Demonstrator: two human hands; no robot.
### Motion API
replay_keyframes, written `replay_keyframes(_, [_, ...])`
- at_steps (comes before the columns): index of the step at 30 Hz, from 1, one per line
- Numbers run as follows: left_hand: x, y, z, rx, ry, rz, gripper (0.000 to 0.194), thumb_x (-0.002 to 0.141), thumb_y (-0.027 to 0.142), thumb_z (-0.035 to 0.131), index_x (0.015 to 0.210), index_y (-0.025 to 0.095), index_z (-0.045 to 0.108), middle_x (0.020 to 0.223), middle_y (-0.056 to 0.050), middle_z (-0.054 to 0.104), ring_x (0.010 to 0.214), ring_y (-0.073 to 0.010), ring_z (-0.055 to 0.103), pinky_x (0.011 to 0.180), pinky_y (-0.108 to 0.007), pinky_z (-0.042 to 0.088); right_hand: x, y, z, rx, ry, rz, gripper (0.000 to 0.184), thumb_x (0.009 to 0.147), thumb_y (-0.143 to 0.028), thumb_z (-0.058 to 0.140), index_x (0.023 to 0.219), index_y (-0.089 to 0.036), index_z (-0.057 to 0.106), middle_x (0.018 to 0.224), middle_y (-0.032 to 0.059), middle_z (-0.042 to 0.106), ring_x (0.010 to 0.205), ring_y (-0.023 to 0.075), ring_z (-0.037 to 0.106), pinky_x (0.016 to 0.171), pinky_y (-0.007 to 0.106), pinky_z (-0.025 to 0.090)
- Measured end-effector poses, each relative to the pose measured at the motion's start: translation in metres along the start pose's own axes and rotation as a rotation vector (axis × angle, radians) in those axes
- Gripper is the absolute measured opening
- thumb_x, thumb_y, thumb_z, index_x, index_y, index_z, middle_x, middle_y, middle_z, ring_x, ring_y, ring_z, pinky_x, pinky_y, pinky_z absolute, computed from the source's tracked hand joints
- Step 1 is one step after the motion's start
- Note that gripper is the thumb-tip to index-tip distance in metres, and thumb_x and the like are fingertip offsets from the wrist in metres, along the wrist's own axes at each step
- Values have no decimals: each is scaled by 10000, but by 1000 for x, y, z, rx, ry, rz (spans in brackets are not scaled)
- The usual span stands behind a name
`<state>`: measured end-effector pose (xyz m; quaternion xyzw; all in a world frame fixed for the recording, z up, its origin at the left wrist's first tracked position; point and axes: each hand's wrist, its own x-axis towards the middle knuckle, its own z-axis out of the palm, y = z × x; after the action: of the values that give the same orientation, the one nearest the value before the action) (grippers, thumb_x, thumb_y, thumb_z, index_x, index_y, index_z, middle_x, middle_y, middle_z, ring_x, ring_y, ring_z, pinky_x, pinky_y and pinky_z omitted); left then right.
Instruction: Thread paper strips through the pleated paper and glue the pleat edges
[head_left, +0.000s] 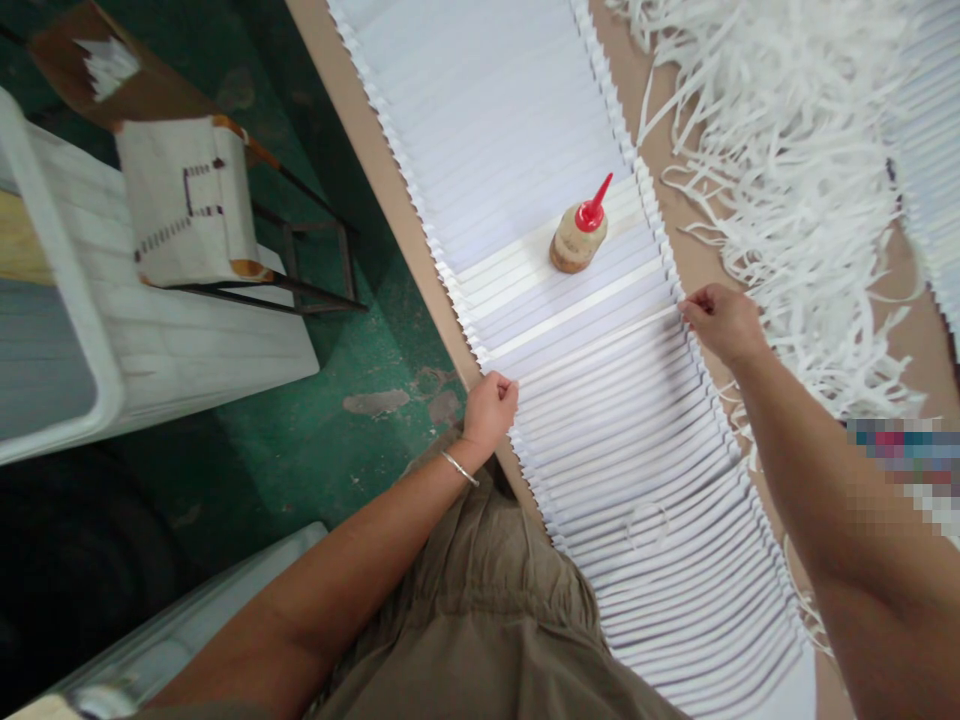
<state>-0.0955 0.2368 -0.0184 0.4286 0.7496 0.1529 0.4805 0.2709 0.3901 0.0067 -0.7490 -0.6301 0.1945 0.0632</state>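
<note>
A long row of overlapping white folded sheets (600,410) runs along the table in front of me. My left hand (490,408) is closed at the row's left edge, fingers pinched on the end of a folded white strip. Across the row, my right hand (721,320) pinches at the right edge, at what looks like the other end of the same strip (600,342). Past my hands, a squeeze bottle (577,240) with a red pointed nozzle stands on the sheets, with brownish contents at its bottom.
A heap of loose white strips (810,180) lies right of the row on the brown tabletop (409,220). More stacked sheets lie at the far right. On the green floor (360,440) to the left are a stool (191,200) and a large white bin (187,350).
</note>
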Motion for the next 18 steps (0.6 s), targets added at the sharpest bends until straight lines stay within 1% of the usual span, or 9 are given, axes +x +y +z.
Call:
replay_keyframes(6, [1, -2, 0, 30, 11, 37, 223, 949, 321, 543, 750, 222, 527, 584, 23, 611, 584, -165, 620, 662, -277, 443, 1, -10, 1, -40, 11, -32, 183, 839, -323, 599, 870, -184, 714, 722, 73, 716, 659, 212, 613, 697, 332, 467])
replay_keyframes(11, [-1, 2, -3, 60, 18, 48, 208, 937, 297, 545, 743, 224, 528, 598, 14, 623, 612, -175, 632, 674, -281, 449, 1, -15, 5, -35, 50, -73, 213, 835, -346, 584, 892, -185, 710, 787, 100, 745, 717, 242, 638, 710, 349, 484])
replay_keyframes(18, [-2, -1, -3, 102, 17, 86, 187, 933, 284, 535, 754, 231, 532, 614, 6, 623, 648, -187, 641, 675, -283, 450, -7, -22, -8, -96, 97, -141, 212, 863, -354, 569, 909, -196, 702, 827, 114, 744, 749, 260, 653, 731, 360, 482])
